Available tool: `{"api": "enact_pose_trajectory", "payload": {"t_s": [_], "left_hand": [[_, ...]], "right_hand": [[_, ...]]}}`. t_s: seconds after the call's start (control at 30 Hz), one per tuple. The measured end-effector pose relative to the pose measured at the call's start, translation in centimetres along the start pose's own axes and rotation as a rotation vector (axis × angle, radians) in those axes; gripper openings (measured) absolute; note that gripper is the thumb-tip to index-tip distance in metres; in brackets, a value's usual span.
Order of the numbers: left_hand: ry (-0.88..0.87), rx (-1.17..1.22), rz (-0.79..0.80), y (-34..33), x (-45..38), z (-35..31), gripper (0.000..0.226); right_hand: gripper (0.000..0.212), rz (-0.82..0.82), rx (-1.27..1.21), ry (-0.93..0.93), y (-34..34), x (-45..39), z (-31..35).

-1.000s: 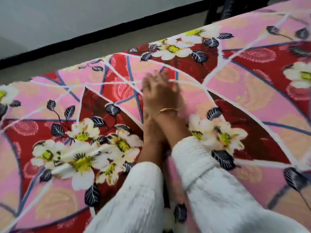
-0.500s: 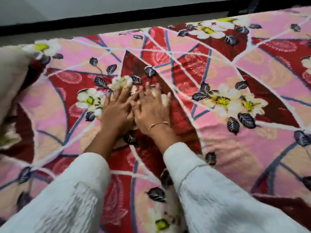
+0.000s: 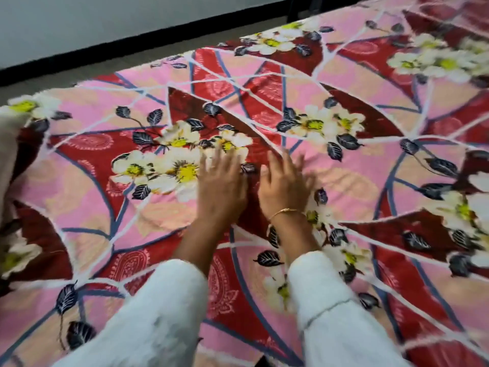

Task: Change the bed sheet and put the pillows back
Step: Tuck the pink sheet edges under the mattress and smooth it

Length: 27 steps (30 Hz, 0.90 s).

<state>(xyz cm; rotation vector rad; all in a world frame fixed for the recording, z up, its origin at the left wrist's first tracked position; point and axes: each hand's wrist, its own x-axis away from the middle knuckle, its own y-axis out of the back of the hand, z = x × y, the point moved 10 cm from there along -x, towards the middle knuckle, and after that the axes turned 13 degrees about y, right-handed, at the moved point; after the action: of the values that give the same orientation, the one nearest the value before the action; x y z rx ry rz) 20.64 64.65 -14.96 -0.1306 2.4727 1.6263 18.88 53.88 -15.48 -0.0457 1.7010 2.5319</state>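
At the bottom of the frame two white sleeves [image 3: 341, 321] reach up from the lower edge toward the centre. Just above them, both hands lie palm-down on the bed sheet [image 3: 357, 181], side by side and nearly touching. The left hand [image 3: 221, 185] has its fingers straight and slightly spread, pressing flat on the cloth over a white and yellow flower. The right hand [image 3: 284, 185] is likewise flat with fingers fanned out, though they are blurred; a thin gold bangle [image 3: 287, 211] circles its wrist.

The bed sheet covers nearly the whole picture, from the lower edge to the upper right. It is printed in pink, peach and dark red panels divided by white and blue lines, with clusters of white flowers and dark leaves. It lies mostly smooth, with faint ripples just right of the right hand.

At the left edge a pale cream mass [image 3: 9, 144] rises beside the sheet; what it is cannot be told.

Beyond the sheet's far edge, in the upper left, a strip of grey floor [image 3: 87, 67] runs to a black skirting band [image 3: 148, 38] under a pale wall [image 3: 105, 17].
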Motion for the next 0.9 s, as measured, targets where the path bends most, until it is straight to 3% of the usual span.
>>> {"api": "enact_pose_trajectory", "payload": {"t_s": [0.1,0.23,0.33,0.6,0.8,0.9], "left_hand": [[-0.218,-0.066,0.153,-1.2,4.3,-6.9,0.055],[-0.452,-0.099,0.318,-3.7,10.6,-10.2,0.054],[-0.649,-0.055,0.360,-3.8,15.1,-12.8,0.057],[-0.694,-0.100,0.412,-3.3,22.1,-15.4,0.057],[-0.910,-0.105,0.509,-3.3,30.5,-19.7,0.058],[-1.041,-0.113,0.537,-2.5,35.6,-22.3,0.060]], "right_hand": [[0.056,0.045,0.122,-0.196,0.6,3.5,-7.3],[0.056,-0.100,0.219,-0.440,2.6,12.4,-10.1],[0.052,-0.125,0.250,-0.500,4.2,18.0,-11.5],[0.054,-0.138,0.272,-0.587,6.0,25.6,-13.2],[0.053,-0.182,0.284,-0.769,8.7,35.5,-15.1],[0.057,-0.186,0.099,-0.962,9.0,41.8,-16.5]]}}
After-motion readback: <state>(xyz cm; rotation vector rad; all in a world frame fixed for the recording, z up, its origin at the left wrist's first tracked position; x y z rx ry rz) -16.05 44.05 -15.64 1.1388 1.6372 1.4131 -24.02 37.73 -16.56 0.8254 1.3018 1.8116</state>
